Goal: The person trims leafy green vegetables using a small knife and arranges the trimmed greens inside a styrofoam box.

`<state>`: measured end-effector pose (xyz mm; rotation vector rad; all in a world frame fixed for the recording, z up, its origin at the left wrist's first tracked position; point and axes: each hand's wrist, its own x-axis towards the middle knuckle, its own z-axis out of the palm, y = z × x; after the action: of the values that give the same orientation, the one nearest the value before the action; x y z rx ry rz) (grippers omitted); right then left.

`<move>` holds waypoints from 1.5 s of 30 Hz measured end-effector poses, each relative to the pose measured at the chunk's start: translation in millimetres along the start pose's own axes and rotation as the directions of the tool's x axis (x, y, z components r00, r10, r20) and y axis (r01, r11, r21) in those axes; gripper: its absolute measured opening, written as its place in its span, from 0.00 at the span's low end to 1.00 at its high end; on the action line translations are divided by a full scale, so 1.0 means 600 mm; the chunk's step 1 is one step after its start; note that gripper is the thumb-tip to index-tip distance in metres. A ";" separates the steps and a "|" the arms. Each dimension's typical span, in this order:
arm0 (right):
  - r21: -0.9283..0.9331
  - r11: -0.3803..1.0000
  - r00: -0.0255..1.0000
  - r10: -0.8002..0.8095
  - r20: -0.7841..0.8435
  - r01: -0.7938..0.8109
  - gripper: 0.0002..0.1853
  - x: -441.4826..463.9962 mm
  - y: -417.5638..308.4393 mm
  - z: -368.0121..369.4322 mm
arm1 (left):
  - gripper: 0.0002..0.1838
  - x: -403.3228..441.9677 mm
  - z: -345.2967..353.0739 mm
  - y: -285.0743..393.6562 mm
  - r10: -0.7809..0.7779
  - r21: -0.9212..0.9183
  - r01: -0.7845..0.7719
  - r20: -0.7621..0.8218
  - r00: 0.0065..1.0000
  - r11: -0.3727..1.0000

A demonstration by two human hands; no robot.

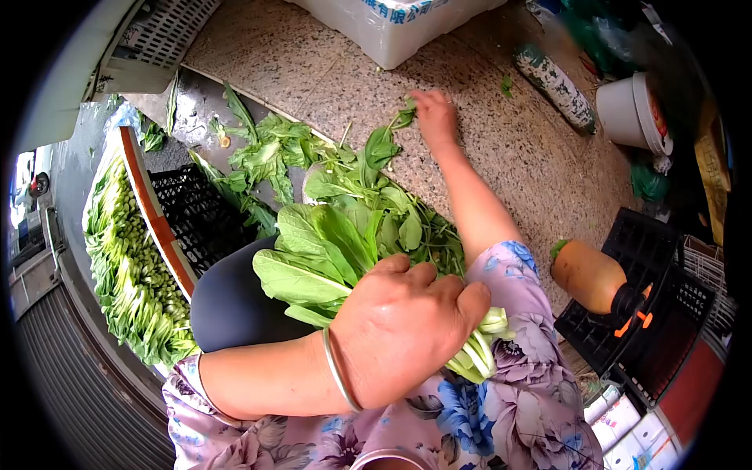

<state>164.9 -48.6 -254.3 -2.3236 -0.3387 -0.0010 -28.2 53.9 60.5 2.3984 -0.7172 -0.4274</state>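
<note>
My left hand [403, 325], with a bangle at the wrist, is closed round a bunch of leafy greens [313, 251]. The leaves point up and left, and the pale stems stick out at its lower right. Farther up, my right hand [436, 117] reaches over the speckled floor, its fingers at the tip of a loose green leaf [401, 116]; its fingers look curled, and whether they grip the leaf is hard to tell. A heap of loose greens [423, 235] lies between my two arms, partly hidden by the held bunch.
Packed greens [141, 266] stand at the left beside a black crate [196, 207]. A white foam box [384, 31] is at the top. On the right are a white bucket [630, 113], a spray bottle [587, 276] and black crates [666, 329]. Leaf scraps [274, 149] litter the floor.
</note>
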 end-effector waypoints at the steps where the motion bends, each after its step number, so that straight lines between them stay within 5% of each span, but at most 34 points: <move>1: 0.064 0.998 0.981 -0.025 0.194 0.013 0.11 -0.029 -0.046 0.005 | 0.16 0.000 -0.002 -0.002 -0.007 -0.001 0.007 -0.022 1.000 1.000; 3: -0.052 0.909 0.870 -0.378 0.316 0.414 0.11 -0.106 -0.047 0.032 | 0.16 -0.002 -0.005 -0.003 -0.013 -0.009 0.013 -0.071 0.997 1.000; 5: 0.001 0.863 0.798 -0.469 0.378 0.506 0.11 -0.195 -0.057 0.005 | 0.15 -0.007 -0.004 -0.003 -0.018 -0.009 0.018 -0.072 0.997 1.000; 8: 0.092 0.923 0.798 -0.370 0.475 0.373 0.12 -0.336 -0.055 -0.036 | 0.14 -0.013 0.014 -0.002 0.017 0.010 -0.016 -0.141 0.990 1.000; 11: 0.146 0.988 0.982 -0.074 0.172 0.048 0.12 -0.441 -0.108 -0.051 | 0.12 -0.013 0.022 0.001 -0.016 -0.059 0.009 -0.117 0.993 0.998; 14: 0.330 0.917 0.973 0.232 0.022 -0.226 0.12 -0.522 -0.169 -0.060 | 0.12 0.000 0.027 -0.004 0.009 -0.038 -0.017 -0.194 0.981 0.999; 15: -0.067 0.990 0.964 -0.100 0.247 0.120 0.12 -0.538 -0.141 -0.073 | 0.11 -0.003 0.018 -0.002 0.017 -0.015 -0.022 -0.283 0.959 1.000; 18: 0.008 0.996 0.952 -0.093 0.291 0.094 0.14 -0.569 -0.170 -0.104 | 0.16 -0.011 -0.011 0.001 -0.022 -0.002 0.024 -0.421 0.907 1.000; 19: 0.006 0.993 0.969 -0.113 0.219 0.115 0.15 -0.571 -0.173 -0.115 | 0.19 -0.016 -0.019 0.003 -0.041 -0.043 0.022 -0.497 0.867 0.999; 23: 0.057 0.953 0.952 0.291 0.095 -0.297 0.16 -0.550 -0.143 -0.161 | 0.19 -0.078 -0.063 -0.001 0.023 0.042 0.019 -0.812 0.584 0.999; 24: 0.085 0.951 0.954 0.293 0.057 -0.297 0.16 -0.545 -0.130 -0.169 | 0.18 -0.103 -0.081 -0.007 0.031 0.078 0.070 -0.854 0.519 0.994; 27: -0.002 0.980 0.979 0.199 -0.052 -0.200 0.16 -0.537 -0.123 -0.190 | 0.18 -0.221 -0.151 -0.045 0.066 0.230 0.265 -0.857 0.510 0.937; 31: 0.139 0.951 0.957 0.286 -0.045 -0.278 0.16 -0.545 -0.083 -0.163 | 0.15 -0.398 -0.215 -0.139 0.026 0.455 0.638 -0.826 0.563 0.621; 34: 0.178 0.936 0.951 0.308 0.015 -0.305 0.15 -0.570 -0.076 -0.147 | 0.12 -0.511 -0.218 -0.230 -0.094 0.510 0.780 -0.813 0.575 0.362; 36: 0.168 0.917 0.931 0.364 0.023 -0.363 0.15 -0.582 -0.097 -0.146 | 0.14 -0.563 -0.201 -0.282 -0.191 0.491 0.815 -0.807 0.559 0.309; 37: 0.165 0.900 0.915 0.396 0.077 -0.403 0.15 -0.583 -0.111 -0.150 | 0.11 -0.576 -0.189 -0.317 -0.193 0.476 0.823 -0.816 0.545 0.311; 41: 0.122 0.905 0.913 0.408 0.022 -0.407 0.12 -0.585 -0.174 -0.172 | 0.37 -0.639 -0.083 -0.466 -0.721 -0.031 0.905 -0.616 0.317 0.424; 44: 0.006 0.927 0.925 0.374 -0.072 -0.374 0.11 -0.573 -0.154 -0.182 | 0.43 -0.648 -0.126 -0.472 -0.741 -0.060 0.836 -0.501 0.448 0.546; 45: 0.142 0.916 0.909 0.394 -0.137 -0.376 0.11 -0.570 -0.123 -0.178 | 0.46 -0.655 -0.137 -0.469 -0.738 -0.048 0.804 -0.433 0.518 0.593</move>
<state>-172.0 -157.9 -162.9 -2.2234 0.2039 0.0221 -196.7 510.2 0.0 2.7252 0.6132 -0.1739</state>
